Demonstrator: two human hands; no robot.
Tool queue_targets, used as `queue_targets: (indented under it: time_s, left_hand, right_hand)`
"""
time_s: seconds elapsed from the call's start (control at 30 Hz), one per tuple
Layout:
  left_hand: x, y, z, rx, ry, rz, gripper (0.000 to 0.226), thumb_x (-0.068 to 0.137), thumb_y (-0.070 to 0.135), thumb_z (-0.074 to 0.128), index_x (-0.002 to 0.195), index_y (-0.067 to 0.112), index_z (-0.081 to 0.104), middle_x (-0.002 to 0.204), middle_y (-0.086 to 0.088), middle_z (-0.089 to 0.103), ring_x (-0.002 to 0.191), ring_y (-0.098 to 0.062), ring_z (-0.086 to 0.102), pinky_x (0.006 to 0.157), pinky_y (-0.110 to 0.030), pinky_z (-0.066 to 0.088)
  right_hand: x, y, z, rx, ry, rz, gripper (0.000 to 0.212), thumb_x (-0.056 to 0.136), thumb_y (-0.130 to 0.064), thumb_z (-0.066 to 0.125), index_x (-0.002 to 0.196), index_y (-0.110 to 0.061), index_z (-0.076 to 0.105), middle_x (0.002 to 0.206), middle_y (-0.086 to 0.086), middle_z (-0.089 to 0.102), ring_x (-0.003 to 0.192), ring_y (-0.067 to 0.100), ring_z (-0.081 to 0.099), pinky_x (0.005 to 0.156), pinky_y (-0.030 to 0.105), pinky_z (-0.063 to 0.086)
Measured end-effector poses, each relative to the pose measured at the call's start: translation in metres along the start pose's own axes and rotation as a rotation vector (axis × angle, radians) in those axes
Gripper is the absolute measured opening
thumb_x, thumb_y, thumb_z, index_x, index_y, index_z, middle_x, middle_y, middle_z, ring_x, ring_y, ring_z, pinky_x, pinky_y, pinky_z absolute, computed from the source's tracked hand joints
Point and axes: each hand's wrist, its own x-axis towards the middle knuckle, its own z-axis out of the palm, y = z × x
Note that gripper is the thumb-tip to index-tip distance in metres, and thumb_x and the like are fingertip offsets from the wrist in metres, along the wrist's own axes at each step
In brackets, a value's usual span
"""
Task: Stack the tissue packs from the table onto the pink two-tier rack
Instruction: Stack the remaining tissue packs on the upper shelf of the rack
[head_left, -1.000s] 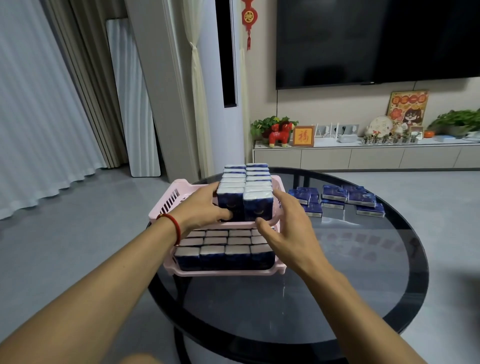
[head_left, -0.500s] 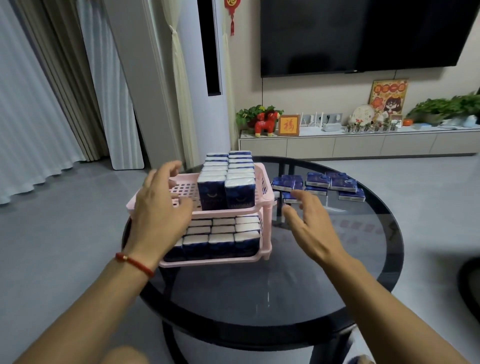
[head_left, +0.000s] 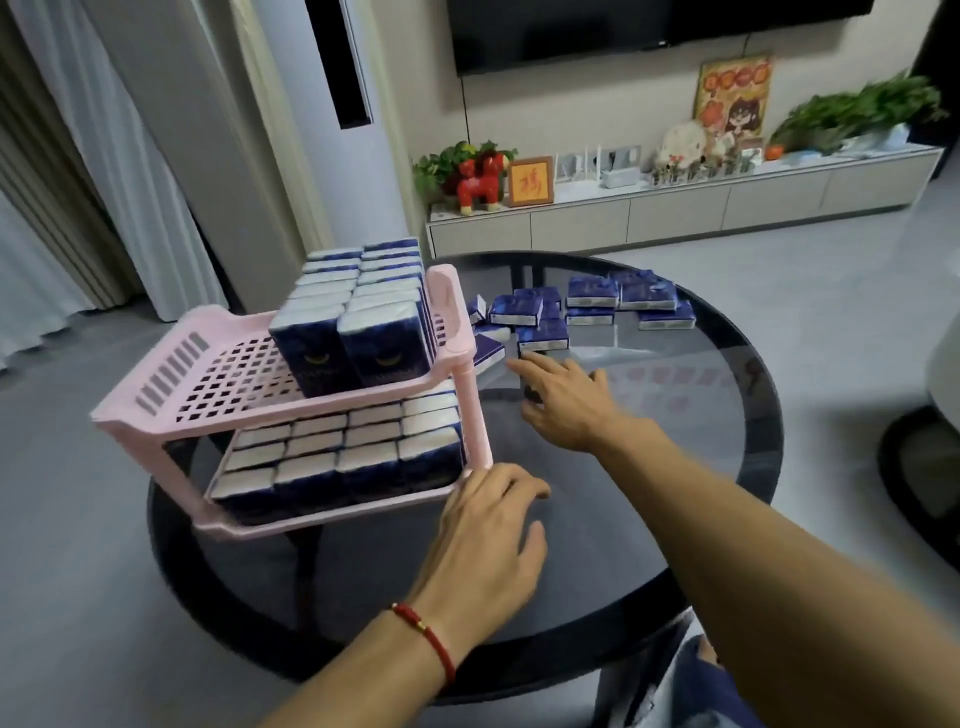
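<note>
The pink two-tier rack (head_left: 171, 374) stands at the left edge of the round glass table (head_left: 675, 509). Two rows of dark blue tissue packs (head_left: 353, 322) fill the right part of its top tier, and more packs (head_left: 343, 457) crowd the bottom tier. Several loose tissue packs (head_left: 587, 306) lie on the far side of the table. My left hand (head_left: 488, 535), with a red wrist cord, hovers at the rack's front right corner, fingers relaxed and holding nothing. My right hand (head_left: 566, 400) stretches flat over the glass, fingertips just short of the nearest loose pack (head_left: 543, 335).
A low white cabinet (head_left: 675, 208) with ornaments and plants runs along the far wall under a dark screen. Curtains hang at the left. A dark round seat (head_left: 924, 467) sits at the right edge, beside the table.
Both hands left the top-tier packs. My left hand dropped from the rack's left side to its front right corner. My right hand reached out toward the loose packs. The view swung right.
</note>
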Motion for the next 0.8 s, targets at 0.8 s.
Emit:
queue_targets:
  time_s: [0.8]
  left_hand:
    - [-0.022,0.027,-0.034,-0.478,0.112,-0.381,0.02,0.092,0.015,0.068,0.11,0.024,0.07,0.103,0.01,0.069,0.088,0.003,0.063,0.071,-0.006,0.05]
  right_hand:
    - [-0.123,0.009,-0.049,0.132,0.073,0.034,0.047,0.079,-0.036,0.081,0.108,-0.025,0.046,0.107,-0.001,0.059,0.09,0.02,0.053,0.072,0.031,0.043]
